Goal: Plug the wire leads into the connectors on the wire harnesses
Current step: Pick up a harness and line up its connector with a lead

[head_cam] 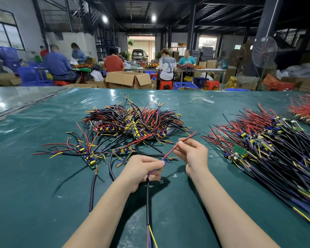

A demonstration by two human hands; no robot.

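Over the green mat (43, 176), one harness (148, 197): left hand (143, 170) is pinching its blue connector (164, 160) to steady it, right hand (192, 155) is gripping the red lead (183, 140) midway, apparently guiding it home, between tangled pile (132, 122) and sorted stack (267, 149).

Your green-covered table (34, 194) carries a tangled heap of harnesses (132, 120) ahead of you, a few loose harnesses (86, 151) left of it, and a neater laid-out batch (268, 151) on your right.

Glossy green plastic table cover (43, 176) (wrinkled), smooth plastic-coated wires (132, 120), brown cardboard box (127, 79)
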